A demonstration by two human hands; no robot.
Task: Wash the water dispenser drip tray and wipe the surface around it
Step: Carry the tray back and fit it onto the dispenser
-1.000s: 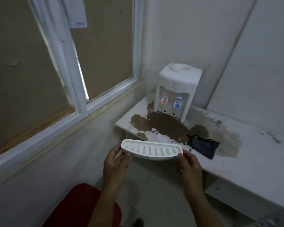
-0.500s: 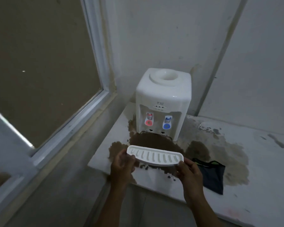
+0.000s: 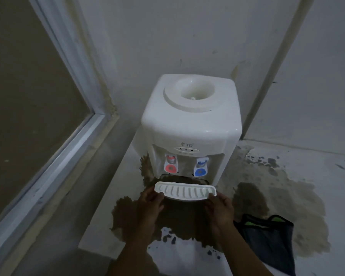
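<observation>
A: Where is the drip tray right now?

B: Level, slotted side up, at the mouth of the recess under the 2 taps of the water dispenser. Its far edge sits at the opening; whether it has entered I cannot tell.

A: And the hands?

B: Both are closed on it. The left hand pinches the left end, the right hand the right end, thumbs on the rim.

A: So which step is this?

B: I judge it to be seating the tray in the dispenser. The tray looks clean and pale, so the washing seems done.

A: What does the next move call for?

B: Probably a straight, level push toward the far wall, both ends together so it does not jam, then letting go.

A: And around it?

B: The wiping is not done. A brown stain spreads over the tabletop beneath the tray and out to the right. A dark cloth lies near the right hand, on the stain's edge.
</observation>
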